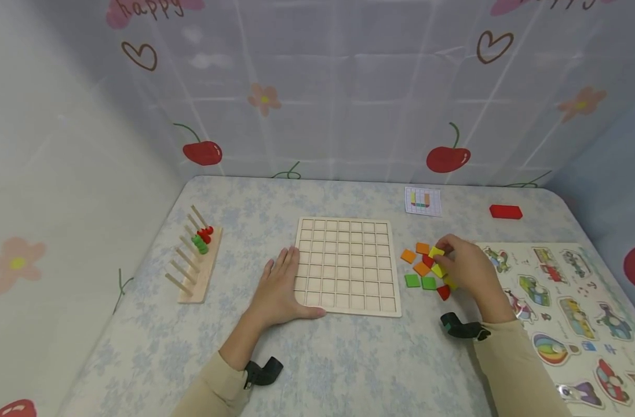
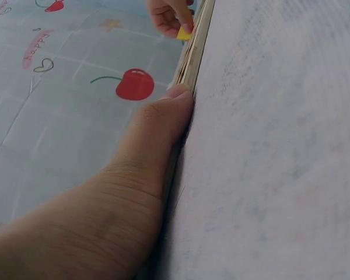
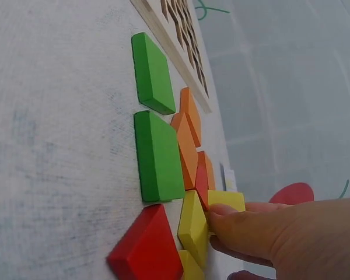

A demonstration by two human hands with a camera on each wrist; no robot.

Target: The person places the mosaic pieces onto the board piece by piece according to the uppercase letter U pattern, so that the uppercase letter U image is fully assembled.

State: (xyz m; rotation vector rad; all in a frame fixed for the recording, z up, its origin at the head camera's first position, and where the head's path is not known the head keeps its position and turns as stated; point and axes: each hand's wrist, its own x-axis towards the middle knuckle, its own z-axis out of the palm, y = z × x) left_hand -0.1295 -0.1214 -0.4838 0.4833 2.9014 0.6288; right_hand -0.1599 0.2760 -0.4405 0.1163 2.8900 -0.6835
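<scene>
The yellow tile [image 1: 436, 252] is over a loose group of pieces, to the right of the middle of the tabletop [image 1: 349, 365] — the right hand [image 1: 470, 267] pinches it between the thumb and a finger, and the right wrist view shows this grasp from near. Close about it lie red pieces [image 1: 443, 292] and other yellow pieces [image 1: 439, 270]; orange tiles [image 1: 408, 256] are on the side of the board, and two green tiles [image 1: 429, 283] lie more toward the near edge of the tabletop. Left of this group, about the middle of the tabletop, is the wooden board [image 1: 349, 265] with its grid of squares. The left hand [image 1: 280, 294] has the fingers extended at the board's left edge and the thumb at its near left corner; it touches the board but grasps nothing. In my judgement the work is only at its beginning: no square carries a piece, one tile is in the fingers, and nearly everything is left to do. Farther out, a card [image 1: 423, 201] with a small coloured pattern lies near the far edge — a red block [image 1: 506, 212] is by the far right corner, a picture board [image 1: 553, 286] is along the right edge, and a peg rack [image 1: 208, 269] with red and green beads [image 1: 200, 244] stands near the left edge.
</scene>
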